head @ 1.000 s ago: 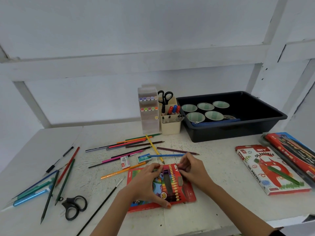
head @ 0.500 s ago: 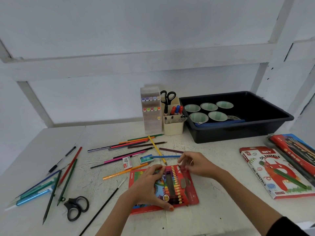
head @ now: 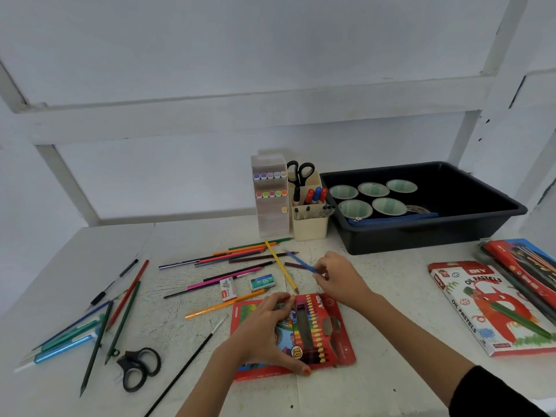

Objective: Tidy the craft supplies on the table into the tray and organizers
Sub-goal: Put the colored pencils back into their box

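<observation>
Now we see the blue pencil (head: 296, 259) as a slim, plain stick of colour, tilted across the white table (head: 391, 314) with its far tip pointing back and to the left. Our right hand (head: 340, 278) pinches its near end between thumb and bent fingertips (head: 319, 273), so most of the shaft juts out beyond the fingers toward the scattered pencils. We cannot tell whether that far tip touches the table or hangs just above it. A yellow pencil (head: 279, 264) lies just to its left, apart from it.

Nearer to us lies the red pencil box (head: 337, 335), flat on the table with its flap open and a row of coloured pencils showing inside. Our left hand (head: 264, 329) grips it from above: the fingers arch over the far edge and the thumb presses at the near edge. The right hand sits just beyond the box's far right corner, the blue pencil behind that.

Further back stand a clear marker organizer (head: 270, 218) and a cream pen holder (head: 310, 228), side by side, with a black tray (head: 481, 227) to their right holding green-and-white bowls (head: 373, 189). An oil pastels box (head: 481, 305) lies well to the right, and black scissors (head: 138, 368) lie near the left edge.
</observation>
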